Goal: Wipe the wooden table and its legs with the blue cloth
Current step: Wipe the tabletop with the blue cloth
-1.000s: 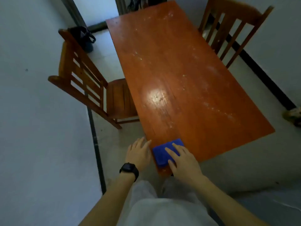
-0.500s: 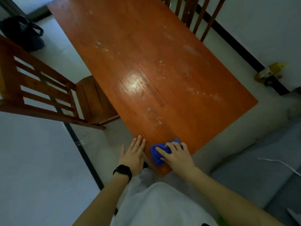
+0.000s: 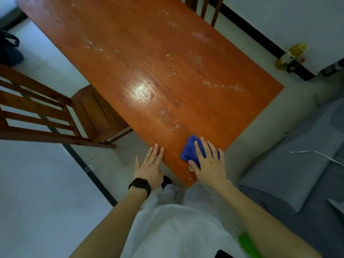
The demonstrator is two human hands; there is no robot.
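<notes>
The long wooden table [image 3: 149, 62] runs away from me, its reddish top marked with pale smudges and crumbs. A folded blue cloth [image 3: 189, 150] lies on the near corner of the top. My right hand [image 3: 209, 164] presses flat on the cloth with straight, spread fingers and covers most of it. My left hand [image 3: 149, 165], with a black watch on the wrist, rests open at the table's near left edge, fingertips on the wood. The table's legs are hidden under the top.
A wooden slat-back chair [image 3: 55, 116] stands at the table's left side, and another chair [image 3: 202, 8] at the far right. A yellow bottle [image 3: 290, 55] lies on the floor by the right wall. A grey cushion [image 3: 297, 164] with a white cable sits at right. A dark bag [image 3: 9, 51] is far left.
My right hand has slid the blue cloth rightward along the near end of the table. The left hand stays at the table's edge. My view has tilted down and closer.
</notes>
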